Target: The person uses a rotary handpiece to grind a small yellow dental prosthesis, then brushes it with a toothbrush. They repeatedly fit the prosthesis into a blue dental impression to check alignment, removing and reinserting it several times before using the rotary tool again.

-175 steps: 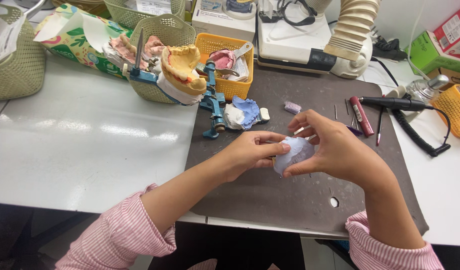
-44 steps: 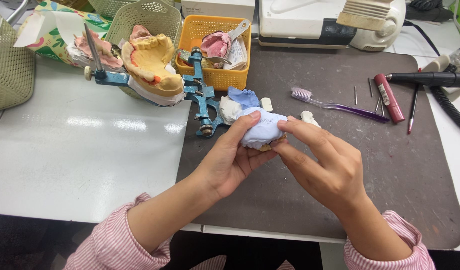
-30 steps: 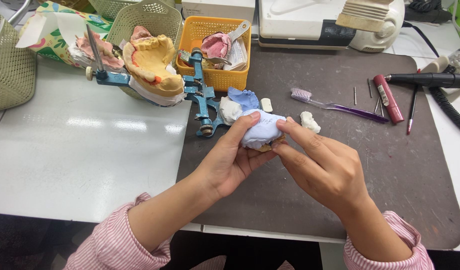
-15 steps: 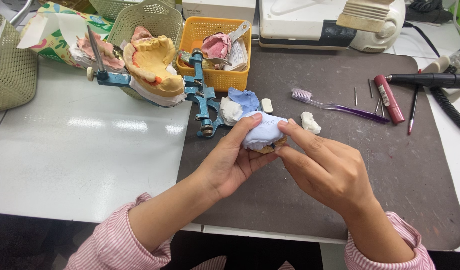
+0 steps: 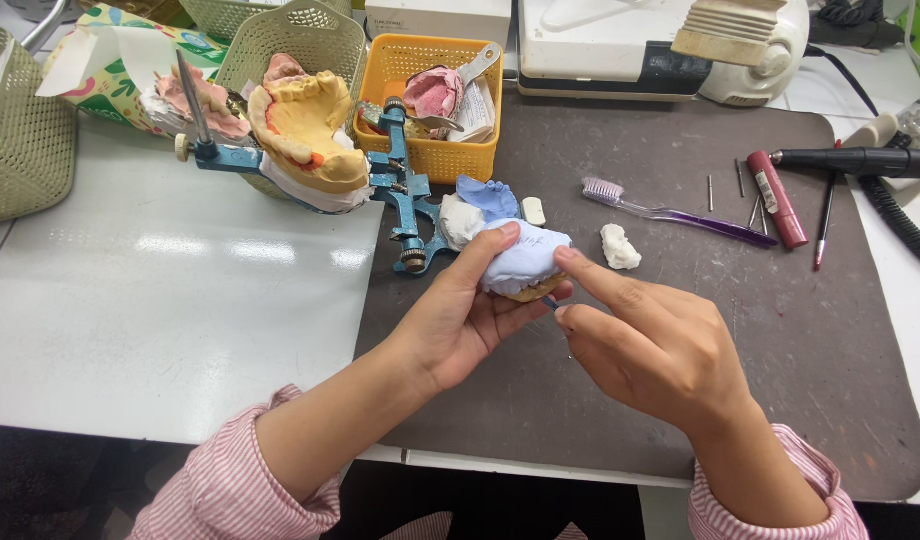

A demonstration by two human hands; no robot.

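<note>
So the left hand (image 5: 460, 320) is cupped around a pale blue dental cast (image 5: 525, 262), thumb on top and fingers wrapped underneath, holding it just above the dark mat (image 5: 680, 380) near the middle of the worktop (image 5: 180, 320). There's a tan edge peeking out along the cast's underside. The right hand (image 5: 660, 350) comes in from the right with the index fingertip touching the cast's right side and the thumb just below it; the other fingers are curled loosely. It seems to pinch something thin and dark against the cast, but it's too small to tell what, so I can't say if it's really gripping anything.

Just beyond the cast lie a darker blue piece (image 5: 488, 196) and a couple of white plaster bits (image 5: 460, 220). A separate white lump (image 5: 620, 247) sits to the right, close to a purple toothbrush (image 5: 670, 208) lying slantwise on the mat. Far left of that, a blue metal articulator (image 5: 405, 190) carries a big yellow dental model (image 5: 310, 125). Behind it is an orange basket (image 5: 430, 110) with a pink impression tray inside. Far right: a red pen-like tool (image 5: 775, 198) and a black handpiece (image 5: 855, 160).
</note>
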